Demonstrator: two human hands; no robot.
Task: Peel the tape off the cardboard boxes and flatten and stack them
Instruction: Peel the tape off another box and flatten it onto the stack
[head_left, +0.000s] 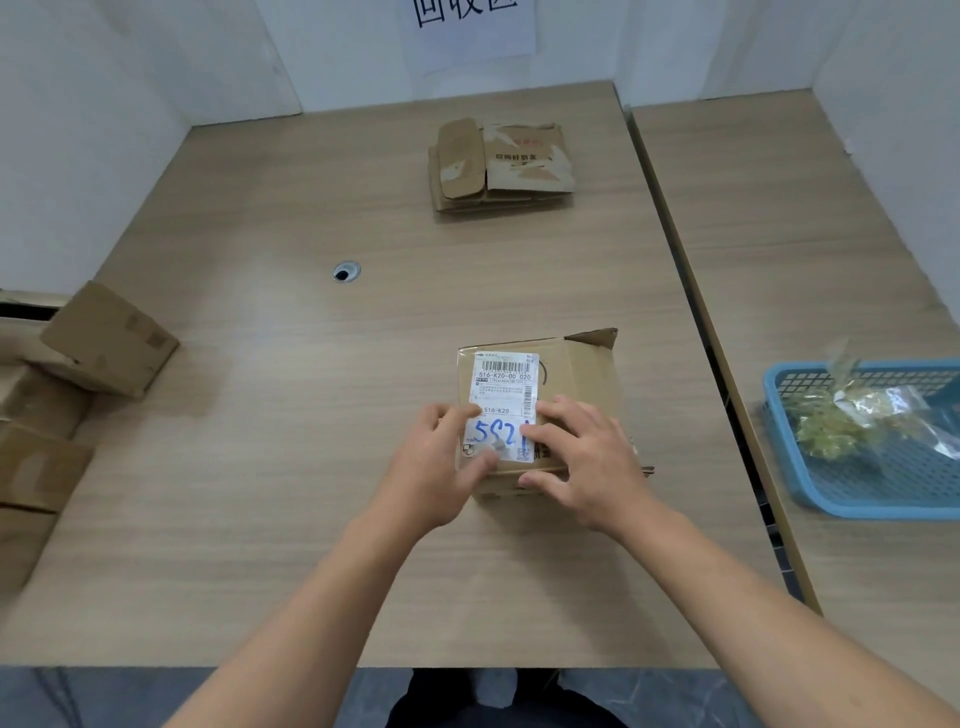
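The left hand (436, 467) is curled round the near left corner of the cardboard box (571, 374), thumb laid on its label (506, 384), while the right hand (587, 462) is spread flat on the top, thumb held over the near face. "516-K20-00 020" and "516-K20" are printed on the label, above blue handwriting partly covered by the fingers. The box is set near the bench's (311, 415) near edge, bare surface is left up to the flattened stack (498, 166) by the far edge, unflattened boxes (109, 338) are crowded at the left edge, and a blue basket (857, 493) is placed beyond the right edge.
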